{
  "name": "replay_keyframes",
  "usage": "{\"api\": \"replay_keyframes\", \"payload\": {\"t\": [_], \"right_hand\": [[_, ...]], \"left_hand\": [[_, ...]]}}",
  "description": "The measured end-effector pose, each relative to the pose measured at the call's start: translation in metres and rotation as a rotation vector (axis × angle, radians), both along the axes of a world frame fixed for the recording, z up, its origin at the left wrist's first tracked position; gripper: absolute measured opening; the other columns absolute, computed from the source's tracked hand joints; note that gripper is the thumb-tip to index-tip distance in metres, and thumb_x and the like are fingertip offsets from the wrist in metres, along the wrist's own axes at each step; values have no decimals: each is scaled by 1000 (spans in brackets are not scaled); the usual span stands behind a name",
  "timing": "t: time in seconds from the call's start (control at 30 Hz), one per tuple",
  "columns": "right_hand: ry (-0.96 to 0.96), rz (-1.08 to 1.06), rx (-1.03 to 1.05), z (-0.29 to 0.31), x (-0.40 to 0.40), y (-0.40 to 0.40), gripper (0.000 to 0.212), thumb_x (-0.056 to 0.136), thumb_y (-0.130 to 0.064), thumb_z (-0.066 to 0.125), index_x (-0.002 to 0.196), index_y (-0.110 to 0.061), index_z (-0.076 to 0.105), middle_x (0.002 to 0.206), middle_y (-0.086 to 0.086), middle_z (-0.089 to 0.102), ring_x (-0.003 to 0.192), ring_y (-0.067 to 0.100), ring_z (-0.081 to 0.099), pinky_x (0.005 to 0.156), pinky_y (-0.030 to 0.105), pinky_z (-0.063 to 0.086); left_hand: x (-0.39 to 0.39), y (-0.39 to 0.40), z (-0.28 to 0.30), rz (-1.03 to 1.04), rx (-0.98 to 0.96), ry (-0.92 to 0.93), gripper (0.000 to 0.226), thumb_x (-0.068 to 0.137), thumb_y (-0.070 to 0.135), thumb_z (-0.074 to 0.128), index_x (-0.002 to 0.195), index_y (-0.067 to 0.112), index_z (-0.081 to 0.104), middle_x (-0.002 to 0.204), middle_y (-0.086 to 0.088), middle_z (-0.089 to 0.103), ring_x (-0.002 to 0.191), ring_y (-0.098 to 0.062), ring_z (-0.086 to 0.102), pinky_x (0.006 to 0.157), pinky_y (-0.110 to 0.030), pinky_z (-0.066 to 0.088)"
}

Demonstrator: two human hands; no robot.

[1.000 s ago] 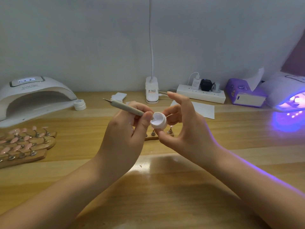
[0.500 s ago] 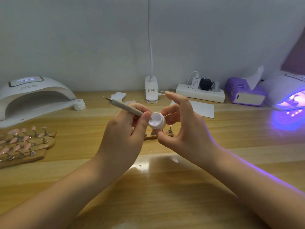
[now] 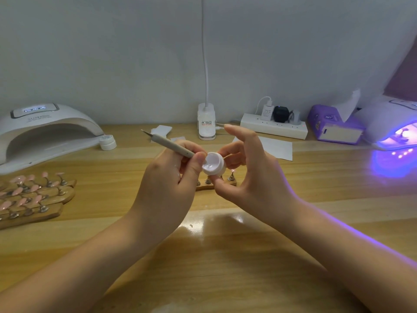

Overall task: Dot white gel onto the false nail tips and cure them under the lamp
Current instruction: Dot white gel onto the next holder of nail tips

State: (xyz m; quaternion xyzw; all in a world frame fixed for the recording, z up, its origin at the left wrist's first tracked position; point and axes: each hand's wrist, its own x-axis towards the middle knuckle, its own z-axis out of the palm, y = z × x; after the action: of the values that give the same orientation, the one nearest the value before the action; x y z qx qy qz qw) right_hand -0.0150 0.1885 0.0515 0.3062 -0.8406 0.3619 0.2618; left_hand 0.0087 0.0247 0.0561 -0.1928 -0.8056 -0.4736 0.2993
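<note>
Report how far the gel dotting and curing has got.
Done: the gel pot is open, and the right-hand lamp glows purple with something inside. In hand: the right hand pinches the pot, the left hand holds the dotting pen at its rim. Left: pink tips on the wooden stands show no visible white dots; the left lamp is unlit inside.

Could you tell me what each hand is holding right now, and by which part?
The left hand grips the dotting pen near its lower end; the right hand pinches the open gel pot by its side wall.
</note>
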Motion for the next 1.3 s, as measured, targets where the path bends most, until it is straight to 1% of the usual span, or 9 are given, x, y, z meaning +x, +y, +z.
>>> {"api": "replay_keyframes", "payload": {"t": [0.1, 0.23, 0.37, 0.47, 0.57, 0.63, 0.77, 0.9, 1.3], "right_hand": [[-2, -4, 2, 0, 0, 0, 86, 72, -20, 83, 141, -13, 32, 100, -1, 63, 84, 5, 59, 79, 14, 51], [-12, -3, -14, 0, 0, 1, 85, 73, -19, 82, 140, -14, 32, 100, -1, 63, 86, 5, 59, 80, 14, 51], [-27, 1, -22, 0, 0, 2, 85, 73, -19, 82, 141, -15, 31, 101, -3, 62, 87, 3, 58, 82, 14, 50], [-32, -4, -23, 1, 0, 1, 84, 73, -21, 82, 140, -15, 32, 100, -6, 60, 83, 0, 59, 80, 9, 48], [-28, -6, -36, 2, 0, 1, 83, 72, -20, 83, 139, -13, 34, 99, -5, 60, 82, -2, 58, 77, 5, 46], [-20, -4, -42, 2, 1, 1, 82, 72, -20, 83, 138, -11, 35, 98, -3, 62, 80, 1, 59, 76, 6, 46], [-15, -2, -51, 3, 1, 0, 82, 72, -19, 84, 137, -10, 35, 98, -1, 63, 81, 4, 60, 75, 7, 47], [-2, -3, -48, 3, 2, 0, 82, 72, -21, 84, 137, -9, 35, 99, 1, 64, 83, 5, 61, 76, 8, 49], [-10, -1, -60, 4, 3, 0, 80, 74, -22, 82, 136, -10, 35, 102, -1, 63, 86, 6, 63, 77, 12, 50]], "left_hand": [[0, 0, 1, 10, 10, 19, 10, 97, 29, 50, 88, 32, 54, 74, 2, 61, 72, -17, 58, 60, -32, 45], [0, -1, 5, 17, 93, 8, 9, 97, 25, 52, 91, 25, 58, 76, 3, 63, 70, -17, 61, 63, -35, 49], [-1, -2, 9, 25, 207, -29, 13, 95, 31, 51, 92, 23, 61, 75, 6, 64, 73, -8, 62, 63, -19, 52], [-3, -4, 11, 0, 339, -120, 16, 96, 34, 54, 90, 23, 64, 73, 8, 66, 70, -4, 62, 62, -15, 51], [-5, -5, 10, -74, 521, -278, 26, 86, 44, 55, 88, 20, 66, 65, 7, 63, 67, -8, 59, 69, -27, 51], [-8, -6, 8, -104, 628, -376, 31, 82, 45, 57, 87, 16, 67, 62, 6, 60, 64, -9, 57, 68, -30, 49], [-11, -5, 7, -148, 768, -500, 29, 80, 40, 59, 82, 12, 66, 58, 6, 57, 56, -6, 53, 58, -23, 49], [-12, -4, 6, -184, 844, -579, 25, 91, 33, 57, 80, 12, 66, 57, 5, 56, 54, -6, 52, 53, -20, 48], [-16, -3, 6, -191, 954, -688, 25, 94, 30, 57, 80, 11, 66, 54, 4, 54, 50, -7, 49, 51, -19, 47]]}}
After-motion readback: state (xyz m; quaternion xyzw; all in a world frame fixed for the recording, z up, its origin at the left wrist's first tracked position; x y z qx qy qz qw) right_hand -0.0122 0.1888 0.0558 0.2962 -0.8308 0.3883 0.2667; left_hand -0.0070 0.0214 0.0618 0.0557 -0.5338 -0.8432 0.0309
